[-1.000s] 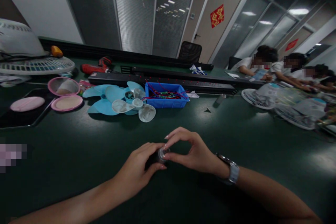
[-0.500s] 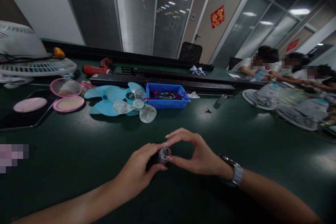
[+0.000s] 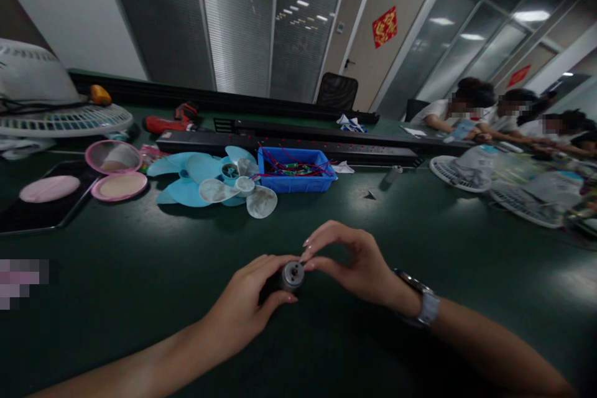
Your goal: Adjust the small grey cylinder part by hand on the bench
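Observation:
A small grey cylindrical motor (image 3: pixel 293 276) stands upright on the dark green table, its round end with holes facing up. My left hand (image 3: pixel 254 289) grips it from the left, index finger behind and thumb in front. Just to the right of the motor's top edge, my right hand (image 3: pixel 352 264) has its thumb and index finger pinched together; whatever sits between those fingertips is too small to make out. A watch (image 3: pixel 417 295) is on my right wrist. Farther back stands a second, similar grey cylinder (image 3: pixel 395 174).
Beyond my hands lie blue fan blades (image 3: pixel 191 183) and a blue bin (image 3: pixel 298 183) of wired circuit boards. A red power drill (image 3: pixel 163 123), a pink mirror compact (image 3: pixel 119 186) and a fan (image 3: pixel 60 121) are at left. Co-workers (image 3: pixel 466 106) sit at far right beyond more fans (image 3: pixel 471 168).
My right thumb and index finger have left the motor's top, closed into a pinch and shifted slightly right, exposing its end. My left hand keeps its hold.

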Motion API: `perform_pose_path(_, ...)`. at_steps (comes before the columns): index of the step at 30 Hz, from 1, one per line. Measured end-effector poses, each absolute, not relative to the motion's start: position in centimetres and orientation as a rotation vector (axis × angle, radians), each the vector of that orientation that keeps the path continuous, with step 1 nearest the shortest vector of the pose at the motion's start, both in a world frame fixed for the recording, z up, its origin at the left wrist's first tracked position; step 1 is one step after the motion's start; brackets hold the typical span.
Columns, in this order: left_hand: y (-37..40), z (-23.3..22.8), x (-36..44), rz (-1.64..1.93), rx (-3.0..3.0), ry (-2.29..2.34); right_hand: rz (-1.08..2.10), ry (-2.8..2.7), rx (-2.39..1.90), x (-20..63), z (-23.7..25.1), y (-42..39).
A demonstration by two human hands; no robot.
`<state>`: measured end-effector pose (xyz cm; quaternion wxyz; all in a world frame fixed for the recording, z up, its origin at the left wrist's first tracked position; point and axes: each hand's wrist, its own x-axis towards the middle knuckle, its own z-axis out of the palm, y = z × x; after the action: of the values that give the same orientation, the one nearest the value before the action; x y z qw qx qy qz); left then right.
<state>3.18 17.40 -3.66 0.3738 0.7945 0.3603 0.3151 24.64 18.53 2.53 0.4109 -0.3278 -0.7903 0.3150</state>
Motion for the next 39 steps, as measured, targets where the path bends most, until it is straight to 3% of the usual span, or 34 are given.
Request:
perform_pose_path(9,17.5,-3.8,3.0,0.745,2.032,0.963,0.768,-1.969,-1.303,32.6,-1.2,16.7)
perform_pose_path(19,17.4,-3.7,3.0,0.696,2.037,0.99,0.725,-2.072,-1.324,34.1,-2.8,16.3)
perform_pose_path(31,17.4,-3.6,3.1,0.779,2.055,0.948,0.861,-1.978,-0.839,25.3,1.6,17.6)
perform_pose_path(39,17.4,-3.6,3.2,0.819,2.035,0.908,0.913,-2.048,-0.807,23.5,1.7,18.1)
